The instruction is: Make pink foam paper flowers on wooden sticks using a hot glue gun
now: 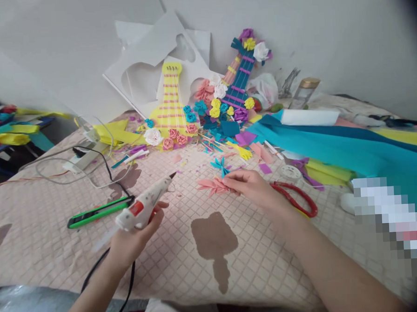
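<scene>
My left hand (149, 224) is wrapped round a white hot glue gun (144, 203) with a red patch on its side, its dark nozzle pointing up and to the right. Right of that nozzle, my right hand (247, 184) pinches a pink paper flower (213, 186) low over the table. A blue paper flower (218, 164) shows just beyond the fingertips; whether they touch it too, I cannot tell. Under the glue gun's nose end lies a green utility knife (98, 213). Scissors with red handles (296, 199) rest beside my right forearm, partly hidden by it.
Behind stand a yellow paper guitar (172, 99) and a blue one (239, 82) trimmed with paper flowers. Blue paper sheets (319, 143) spread over the right side. A white string spool (290, 172) and paper scraps lie nearer. Cables and a power strip (86, 155) occupy the left.
</scene>
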Action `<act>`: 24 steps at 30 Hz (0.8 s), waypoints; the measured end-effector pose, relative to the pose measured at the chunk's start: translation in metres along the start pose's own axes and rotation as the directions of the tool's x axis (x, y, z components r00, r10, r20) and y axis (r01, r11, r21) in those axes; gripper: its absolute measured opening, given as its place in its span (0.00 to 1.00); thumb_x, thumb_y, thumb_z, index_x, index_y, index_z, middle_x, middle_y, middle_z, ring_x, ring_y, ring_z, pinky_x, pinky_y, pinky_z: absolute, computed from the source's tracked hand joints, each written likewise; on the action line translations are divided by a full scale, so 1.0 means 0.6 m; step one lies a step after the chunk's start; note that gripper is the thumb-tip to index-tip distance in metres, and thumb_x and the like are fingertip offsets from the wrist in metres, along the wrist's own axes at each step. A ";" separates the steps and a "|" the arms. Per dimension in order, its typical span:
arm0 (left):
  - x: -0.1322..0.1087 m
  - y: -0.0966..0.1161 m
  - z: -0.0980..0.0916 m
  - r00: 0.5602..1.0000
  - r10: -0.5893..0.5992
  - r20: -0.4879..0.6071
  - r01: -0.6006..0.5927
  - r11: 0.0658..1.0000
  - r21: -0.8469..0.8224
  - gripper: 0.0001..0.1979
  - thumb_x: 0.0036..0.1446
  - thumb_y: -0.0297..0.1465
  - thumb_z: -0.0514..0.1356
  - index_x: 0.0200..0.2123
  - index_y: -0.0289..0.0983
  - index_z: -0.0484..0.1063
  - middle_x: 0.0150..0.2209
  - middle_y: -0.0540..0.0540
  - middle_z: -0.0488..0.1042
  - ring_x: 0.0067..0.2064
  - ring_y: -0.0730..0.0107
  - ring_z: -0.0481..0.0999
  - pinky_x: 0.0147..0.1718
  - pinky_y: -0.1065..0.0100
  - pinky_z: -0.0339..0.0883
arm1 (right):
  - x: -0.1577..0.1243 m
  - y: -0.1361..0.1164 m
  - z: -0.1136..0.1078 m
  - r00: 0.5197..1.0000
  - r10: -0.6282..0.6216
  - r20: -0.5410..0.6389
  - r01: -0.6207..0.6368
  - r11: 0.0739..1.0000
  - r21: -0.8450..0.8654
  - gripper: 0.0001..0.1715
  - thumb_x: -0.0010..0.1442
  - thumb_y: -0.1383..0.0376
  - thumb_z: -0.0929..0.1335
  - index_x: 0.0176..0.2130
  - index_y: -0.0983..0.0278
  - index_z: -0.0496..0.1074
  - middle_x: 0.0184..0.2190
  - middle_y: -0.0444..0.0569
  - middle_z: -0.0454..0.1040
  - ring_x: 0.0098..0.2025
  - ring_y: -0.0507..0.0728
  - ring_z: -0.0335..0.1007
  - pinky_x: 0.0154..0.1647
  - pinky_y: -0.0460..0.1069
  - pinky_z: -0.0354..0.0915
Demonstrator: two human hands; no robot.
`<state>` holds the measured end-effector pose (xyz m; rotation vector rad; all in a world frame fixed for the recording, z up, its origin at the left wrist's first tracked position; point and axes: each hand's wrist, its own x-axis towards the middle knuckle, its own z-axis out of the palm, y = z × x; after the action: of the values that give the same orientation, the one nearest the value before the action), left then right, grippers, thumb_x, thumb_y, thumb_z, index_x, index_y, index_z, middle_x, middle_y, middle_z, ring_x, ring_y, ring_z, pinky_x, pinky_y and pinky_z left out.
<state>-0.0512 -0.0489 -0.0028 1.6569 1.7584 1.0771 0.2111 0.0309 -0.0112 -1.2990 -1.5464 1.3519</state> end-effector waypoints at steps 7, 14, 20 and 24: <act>-0.022 -0.006 -0.014 0.828 0.478 0.293 -0.542 0.818 0.195 0.05 0.51 0.27 0.57 0.34 0.38 0.70 0.29 0.47 0.75 0.27 0.71 0.74 0.25 0.74 0.67 | -0.007 -0.004 0.015 0.997 0.063 0.054 -0.059 0.995 -0.077 0.17 0.51 0.52 0.68 0.29 0.63 0.75 0.24 0.43 0.69 0.25 0.49 0.59 0.27 0.47 0.53; -0.014 0.011 -0.003 0.715 0.599 0.359 -0.689 0.691 0.219 0.07 0.53 0.21 0.50 0.32 0.35 0.67 0.29 0.43 0.75 0.27 0.69 0.74 0.25 0.72 0.67 | -0.009 -0.004 0.025 0.992 0.081 0.098 -0.069 0.990 -0.123 0.14 0.52 0.56 0.68 0.28 0.64 0.75 0.21 0.43 0.68 0.23 0.49 0.58 0.24 0.47 0.52; -0.005 0.009 0.009 0.695 0.595 0.404 -0.711 0.654 0.259 0.10 0.55 0.21 0.48 0.27 0.36 0.67 0.25 0.46 0.73 0.25 0.69 0.73 0.24 0.71 0.67 | -0.007 0.004 0.028 0.991 0.079 0.110 -0.071 0.994 -0.077 0.13 0.51 0.56 0.69 0.27 0.63 0.76 0.22 0.43 0.71 0.24 0.49 0.61 0.25 0.47 0.52; -0.002 0.007 0.013 0.705 0.568 0.424 -0.698 0.660 0.277 0.09 0.55 0.23 0.49 0.28 0.37 0.68 0.23 0.47 0.71 0.25 0.69 0.72 0.24 0.70 0.67 | -0.005 0.008 0.028 0.988 0.067 0.138 -0.061 0.997 -0.051 0.13 0.51 0.56 0.69 0.27 0.63 0.76 0.22 0.43 0.72 0.23 0.49 0.62 0.24 0.47 0.53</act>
<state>-0.0423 -0.0489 -0.0038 2.6954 1.2546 0.6422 0.1970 0.0231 -0.0194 -1.3165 -1.6519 1.4829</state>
